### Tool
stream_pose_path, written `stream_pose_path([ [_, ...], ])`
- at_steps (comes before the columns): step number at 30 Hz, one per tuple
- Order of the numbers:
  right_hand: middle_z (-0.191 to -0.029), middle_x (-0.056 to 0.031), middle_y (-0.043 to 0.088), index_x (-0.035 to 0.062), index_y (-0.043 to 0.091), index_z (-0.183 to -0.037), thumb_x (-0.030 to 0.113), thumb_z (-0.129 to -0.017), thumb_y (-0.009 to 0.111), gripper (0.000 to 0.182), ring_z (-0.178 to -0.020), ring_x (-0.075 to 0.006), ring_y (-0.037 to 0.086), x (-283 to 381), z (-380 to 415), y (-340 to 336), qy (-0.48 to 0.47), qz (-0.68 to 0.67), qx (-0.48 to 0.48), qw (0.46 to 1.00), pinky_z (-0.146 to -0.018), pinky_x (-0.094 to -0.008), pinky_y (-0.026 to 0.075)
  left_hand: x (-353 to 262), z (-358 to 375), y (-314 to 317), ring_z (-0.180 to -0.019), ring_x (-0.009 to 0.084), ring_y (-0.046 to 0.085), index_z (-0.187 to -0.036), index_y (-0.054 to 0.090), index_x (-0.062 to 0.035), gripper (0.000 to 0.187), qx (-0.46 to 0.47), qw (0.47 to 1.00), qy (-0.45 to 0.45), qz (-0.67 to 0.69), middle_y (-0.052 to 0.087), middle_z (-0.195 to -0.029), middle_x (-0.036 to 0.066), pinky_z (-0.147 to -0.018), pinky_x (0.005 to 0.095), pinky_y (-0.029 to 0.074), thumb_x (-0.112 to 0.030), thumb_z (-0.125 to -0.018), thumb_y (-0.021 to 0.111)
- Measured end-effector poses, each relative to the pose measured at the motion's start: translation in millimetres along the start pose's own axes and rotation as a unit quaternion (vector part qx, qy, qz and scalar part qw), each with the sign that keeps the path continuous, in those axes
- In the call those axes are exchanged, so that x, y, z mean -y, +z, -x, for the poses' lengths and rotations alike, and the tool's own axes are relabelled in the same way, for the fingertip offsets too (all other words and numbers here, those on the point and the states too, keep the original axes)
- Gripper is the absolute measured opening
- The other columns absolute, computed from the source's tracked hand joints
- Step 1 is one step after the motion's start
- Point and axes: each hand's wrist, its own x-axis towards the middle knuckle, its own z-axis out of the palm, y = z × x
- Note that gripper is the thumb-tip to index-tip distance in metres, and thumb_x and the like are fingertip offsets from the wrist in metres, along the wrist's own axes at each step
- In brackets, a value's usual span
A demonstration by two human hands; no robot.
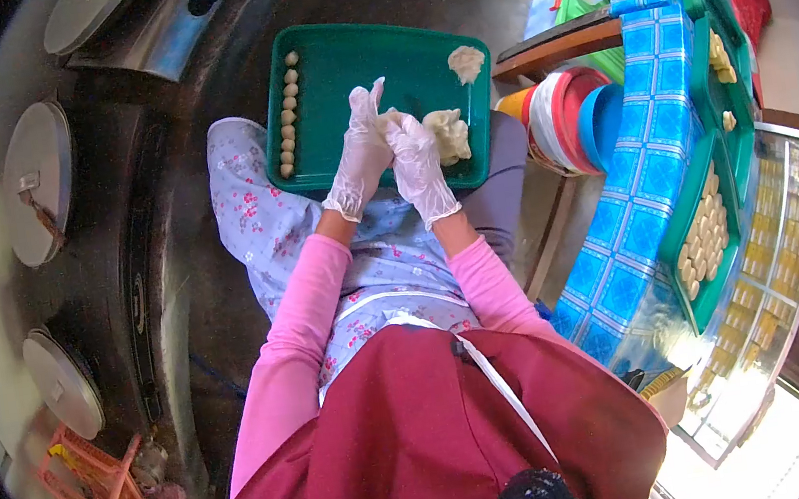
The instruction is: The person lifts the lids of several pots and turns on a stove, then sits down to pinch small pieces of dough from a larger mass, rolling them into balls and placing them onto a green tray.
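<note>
A green tray [364, 52] rests across the lap. Down its left side runs a row of several small dough balls [287, 118]. A large lump of dough [448, 136] lies at the tray's lower right, and a flatter piece of dough [467, 64] sits near its upper right corner. Both hands wear whitish see-through gloves and meet above the tray. My left hand [361, 148] is raised with fingers pointing up, against my right hand. My right hand [416, 161] is closed beside the large lump, its fingers curled round something pale that I cannot make out.
A table with a blue checked cloth [631, 204] stands at the right. It carries a green tray [684, 288] of many dough pieces [703, 235]. Red and blue tubs [602, 127] stand below. Round metal lids [41, 183] line the left, above an orange rack [97, 481].
</note>
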Motion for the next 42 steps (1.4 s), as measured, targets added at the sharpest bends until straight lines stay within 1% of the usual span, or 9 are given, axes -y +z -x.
stream_pose_path([
  [6,-0.082,-0.0104,0.063,0.0003,0.066,-0.089,0.013,-0.085,0.064,0.013,-0.072,-0.0247,0.059,13,6,-3,-0.167,0.259,-0.002,0.951,-0.068,-0.0365,0.045,0,7,2,-0.085,0.0118,0.052,-0.151,0.024,-0.0105,0.088,0.070,0.990,-0.054,0.109,0.052,-0.091,-0.001,-0.081,0.0288,0.042,-0.073,-0.090,0.034],
  [10,-0.092,-0.0141,0.067,0.0011,0.069,-0.092,0.010,-0.083,0.063,0.014,-0.087,-0.0254,0.062,14,16,-2,-0.299,0.532,-0.108,0.785,-0.072,-0.0364,0.046,9,11,15,-0.109,0.0104,0.048,-0.143,0.037,-0.0102,0.071,0.004,0.986,-0.075,0.149,0.050,-0.117,-0.001,-0.095,0.0282,0.040,-0.062,-0.095,0.043],
  [13,-0.084,-0.0093,0.066,0.0006,0.068,-0.090,0.009,-0.083,0.062,0.012,-0.077,-0.0218,0.059,3,7,3,-0.262,0.212,-0.136,0.932,-0.068,-0.0352,0.045,15,8,13,-0.118,0.0180,0.047,-0.153,0.016,-0.0094,0.094,0.037,0.990,-0.073,0.113,0.044,-0.133,0.006,-0.106,0.0320,0.032,-0.075,-0.089,0.036],
  [20,-0.071,0.0054,0.054,0.0050,0.065,-0.082,0.014,-0.088,0.063,0.010,-0.060,-0.0053,0.045,13,10,-6,-0.157,0.035,-0.058,0.985,-0.053,-0.0231,0.035,11,13,15,-0.115,0.0147,0.047,-0.152,0.018,-0.0087,0.089,0.019,0.992,-0.087,0.085,0.048,-0.128,0.005,-0.101,0.0299,0.036,-0.071,-0.091,0.038],
  [27,-0.069,0.0068,0.052,0.0063,0.062,-0.087,0.016,-0.088,0.063,0.009,-0.060,-0.0074,0.046,37,23,-3,-0.022,0.074,-0.054,0.996,-0.053,-0.0245,0.039,23,19,16,-0.117,0.0159,0.043,-0.155,0.012,-0.0146,0.083,0.051,0.996,-0.031,0.070,0.043,-0.137,0.006,-0.103,0.0291,0.033,-0.067,-0.095,0.034],
  [30,-0.070,0.0022,0.057,0.0033,0.064,-0.088,0.009,-0.082,0.061,0.009,-0.061,-0.0131,0.051,45,29,0,-0.244,0.249,-0.102,0.932,-0.056,-0.0299,0.044,24,22,22,-0.120,0.0158,0.042,-0.155,0.012,-0.0146,0.082,0.052,0.998,-0.005,0.038,0.042,-0.138,0.006,-0.104,0.0296,0.033,-0.067,-0.095,0.033],
  [34,-0.074,-0.0094,0.062,0.0011,0.066,-0.085,0.004,-0.079,0.055,0.013,-0.070,-0.0188,0.059,46,36,-5,-0.301,0.502,-0.111,0.803,-0.064,-0.0347,0.047,23,29,25,-0.123,0.0162,0.042,-0.154,0.015,-0.0103,0.079,0.034,0.999,-0.035,-0.013,0.045,-0.140,0.010,-0.105,0.0305,0.032,-0.063,-0.097,0.030],
  [39,-0.083,-0.0060,0.064,-0.0002,0.065,-0.093,0.005,-0.081,0.052,0.019,-0.075,-0.0173,0.059,38,32,-16,-0.124,0.136,-0.050,0.982,-0.071,-0.0322,0.047,30,19,23,-0.132,0.0290,0.041,-0.150,0.023,-0.0024,0.070,0.027,0.956,0.128,-0.263,0.042,-0.144,0.022,-0.112,0.0371,0.025,-0.053,-0.102,0.024],
  [42,-0.091,-0.0052,0.066,-0.0008,0.065,-0.100,0.005,-0.082,0.050,0.024,-0.082,-0.0161,0.060,39,33,-29,-0.119,0.106,0.016,0.987,-0.076,-0.0304,0.047,22,19,17,-0.134,0.0350,0.038,-0.147,0.030,0.0006,0.068,0.064,0.895,0.149,-0.415,0.039,-0.145,0.026,-0.114,0.0387,0.021,-0.050,-0.102,0.023],
])
